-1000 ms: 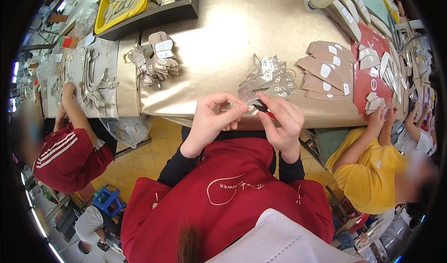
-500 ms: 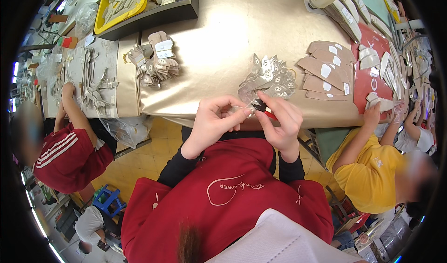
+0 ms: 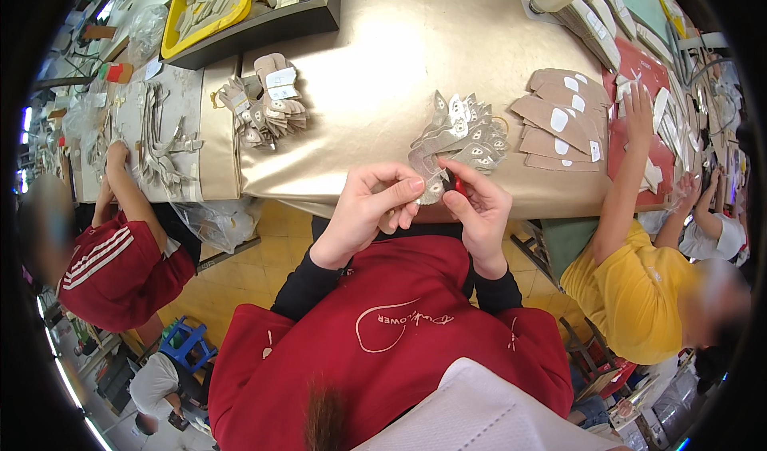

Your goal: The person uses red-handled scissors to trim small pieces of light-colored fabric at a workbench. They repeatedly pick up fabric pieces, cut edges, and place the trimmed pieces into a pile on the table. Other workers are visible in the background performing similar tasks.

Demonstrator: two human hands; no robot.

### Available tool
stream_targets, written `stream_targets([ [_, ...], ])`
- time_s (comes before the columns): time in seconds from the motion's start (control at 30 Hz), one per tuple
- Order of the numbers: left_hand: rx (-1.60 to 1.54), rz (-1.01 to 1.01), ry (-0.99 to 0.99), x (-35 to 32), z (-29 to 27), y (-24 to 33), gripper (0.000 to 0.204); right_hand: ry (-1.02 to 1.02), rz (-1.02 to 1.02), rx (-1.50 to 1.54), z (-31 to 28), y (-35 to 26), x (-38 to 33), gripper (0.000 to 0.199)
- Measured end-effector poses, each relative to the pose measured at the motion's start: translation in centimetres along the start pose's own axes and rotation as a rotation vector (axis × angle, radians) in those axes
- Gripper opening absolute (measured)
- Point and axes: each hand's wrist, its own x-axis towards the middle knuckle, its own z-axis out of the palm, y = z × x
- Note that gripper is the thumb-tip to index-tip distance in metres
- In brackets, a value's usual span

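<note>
- Small grey-beige cut leather piece with a white sticker, pinched upright just above the bench edge.
- Small red-handled tool, mostly hidden, touching the piece's right side.

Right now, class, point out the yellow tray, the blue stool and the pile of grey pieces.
yellow tray [image 3: 209,21], head view, its front rim
blue stool [image 3: 185,344], head view, its seat
pile of grey pieces [image 3: 463,131], head view, its middle

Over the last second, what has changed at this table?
Little. The co-worker's arm in yellow has stretched further up over the red mat. The left hand and right hand still pinch the small grey piece together; the piles lie unmoved.
</note>
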Motion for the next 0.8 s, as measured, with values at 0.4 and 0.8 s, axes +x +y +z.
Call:
stream_targets([
  [0.4,-0.044,-0.046,0.096,0.4,-0.6,-0.7,0.016,0.030,-0.153,0.368,-1.7,0.4,0.7,0.043],
  [0.8,0.379,0.125,0.138,0.2,0.0,-0.8,0.014,-0.012,-0.441,-0.590,-0.5,-1.3,2.0,0.041],
])
